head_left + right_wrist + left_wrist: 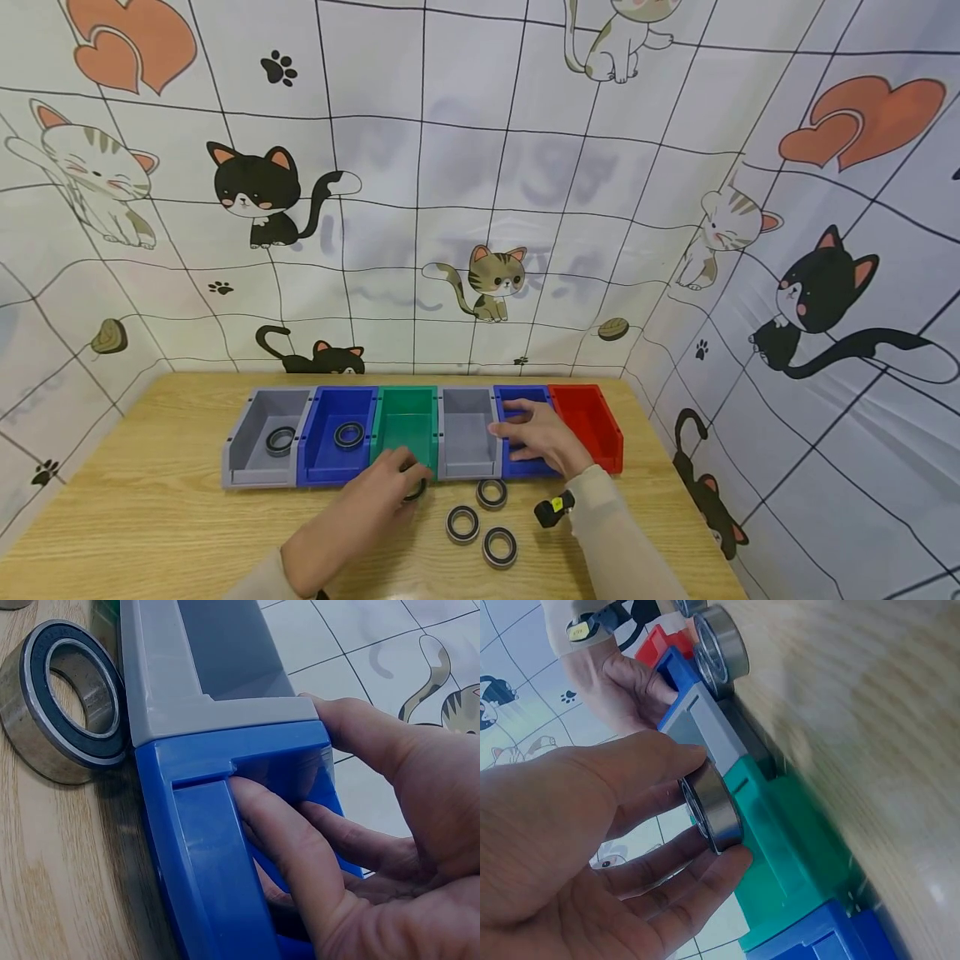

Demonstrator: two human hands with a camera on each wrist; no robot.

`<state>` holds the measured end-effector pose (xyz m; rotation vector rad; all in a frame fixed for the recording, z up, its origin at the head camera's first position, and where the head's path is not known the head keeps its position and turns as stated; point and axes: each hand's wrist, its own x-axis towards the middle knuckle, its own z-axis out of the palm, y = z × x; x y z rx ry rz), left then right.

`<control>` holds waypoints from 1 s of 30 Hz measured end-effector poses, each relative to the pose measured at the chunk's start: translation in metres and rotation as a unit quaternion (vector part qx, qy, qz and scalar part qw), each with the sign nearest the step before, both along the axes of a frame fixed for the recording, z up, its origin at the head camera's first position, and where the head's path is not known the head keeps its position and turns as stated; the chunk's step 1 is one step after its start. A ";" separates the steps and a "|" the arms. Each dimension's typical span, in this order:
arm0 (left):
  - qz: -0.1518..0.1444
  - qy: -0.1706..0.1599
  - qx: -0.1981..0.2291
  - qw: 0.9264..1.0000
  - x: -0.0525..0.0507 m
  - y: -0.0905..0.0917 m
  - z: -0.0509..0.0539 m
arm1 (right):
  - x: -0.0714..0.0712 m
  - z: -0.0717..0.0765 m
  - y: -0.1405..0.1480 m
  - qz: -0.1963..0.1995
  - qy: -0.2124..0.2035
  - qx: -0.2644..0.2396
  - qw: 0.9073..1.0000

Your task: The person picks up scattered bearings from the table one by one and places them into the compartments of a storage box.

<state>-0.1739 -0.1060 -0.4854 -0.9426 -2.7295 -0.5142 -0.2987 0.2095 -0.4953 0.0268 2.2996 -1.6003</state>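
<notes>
Nearest us on the counter (150, 467), with twelve o'clock towards the cat-printed wall (382, 225), three loose bearings lie outside the bins: the near bearing (500, 564), the middle bearing (462, 540) at its ten o'clock, and the far bearing (492, 507) at about its twelve, close before the right grey bin (468, 433). At ten o'clock from this group, by the front of the green bin (405, 417), the left grip (366, 507) pinches the held bearing (718, 808) between thumb and fingertips. Beyond, two bearings already sit inside, both towards ten o'clock: one bearing (348, 447) in the left blue bin (332, 475), another bearing (279, 453) in the left grey bin (262, 477). We therefore judge that two are binned, one is in hand and three are left to pick up. At one o'clock the right grip (542, 435) is spread over the right blue bin (528, 469), fingers reaching inside; we see no bearing between them and cannot tell how firmly they touch its walls. Past it, at two o'clock, stands the red bin (588, 425).
</notes>
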 end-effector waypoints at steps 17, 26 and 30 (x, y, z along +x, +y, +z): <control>0.039 0.060 0.018 0.997 -0.025 -0.001 -0.002 | 0.000 0.000 -0.001 -0.004 0.000 -0.002 1.000; 0.055 0.066 0.020 0.996 -0.036 0.001 -0.004 | 0.000 0.000 -0.001 -0.006 0.000 -0.001 1.000; 0.059 0.056 0.019 0.996 -0.041 0.002 -0.005 | 0.000 -0.001 -0.001 -0.005 -0.001 0.000 1.000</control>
